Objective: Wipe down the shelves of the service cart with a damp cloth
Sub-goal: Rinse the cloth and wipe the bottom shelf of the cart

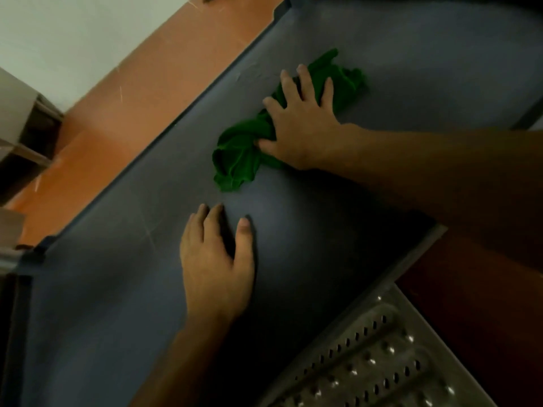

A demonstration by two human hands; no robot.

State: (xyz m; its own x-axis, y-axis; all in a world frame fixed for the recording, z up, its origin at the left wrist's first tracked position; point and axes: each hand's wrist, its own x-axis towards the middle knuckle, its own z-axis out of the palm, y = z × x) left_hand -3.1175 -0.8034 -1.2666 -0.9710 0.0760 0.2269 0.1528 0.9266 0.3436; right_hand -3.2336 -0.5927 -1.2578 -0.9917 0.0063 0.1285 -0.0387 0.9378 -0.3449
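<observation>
- We see the green cloth [238, 160] lying bunched on the grey-blue shelf [411, 69] of the cart. It sits about midway along the shelf, nearer the long edge that runs beside the orange floor [147, 83] than the opposite edge.
- Our right hand [302, 124] presses down on the cloth, with its arm reaching in across the shelf's right-hand edge. Its fingers [305, 80] are spread and nearly straight, lying flat on the fabric. The thumb pushes into the folds at the side without closing round them.
- One crumpled end of the cloth sticks out past the thumb and the other shows beyond the fingertips.
- Our left hand [214, 265] rests palm down on the bare shelf, near the cloth but not touching it. Its fingers [211, 218] are straight and close together, the thumb is a little apart, and it holds nothing.
- The shelf's long edge has a low raised rim with a notch at each visible corner.
- A perforated metal tray [367, 356] sits just beside the shelf's near right edge, well apart from the cloth and both hands.
- Beyond the floor strip there is a pale wall [73, 33]. A blurred piece of furniture [26, 121] stands at the left, too unclear for us to identify.
- Our right forearm casts a deep shadow over the shelf's right-hand part.
</observation>
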